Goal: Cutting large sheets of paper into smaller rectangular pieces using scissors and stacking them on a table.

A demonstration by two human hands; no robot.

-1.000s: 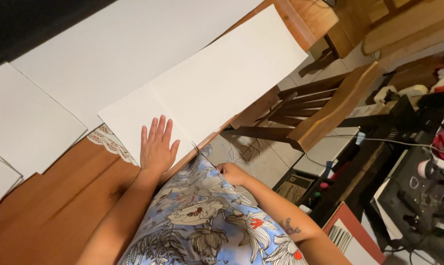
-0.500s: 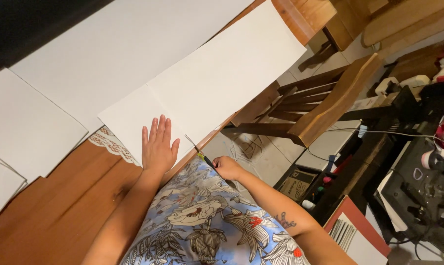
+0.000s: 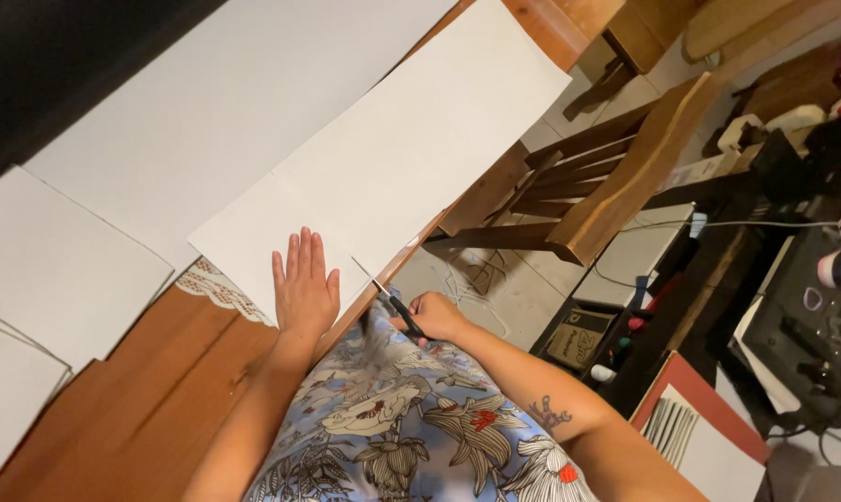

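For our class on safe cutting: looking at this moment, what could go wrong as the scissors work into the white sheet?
1. The left hand lies flat on the white sheet close to the scissors; the fingers could stray into the cut line.
2. The sheet overhangs the wooden table edge, so it may sag and tear or cut crooked.
3. The right hand cuts just above the lap, so a slip could nick the floral fabric.
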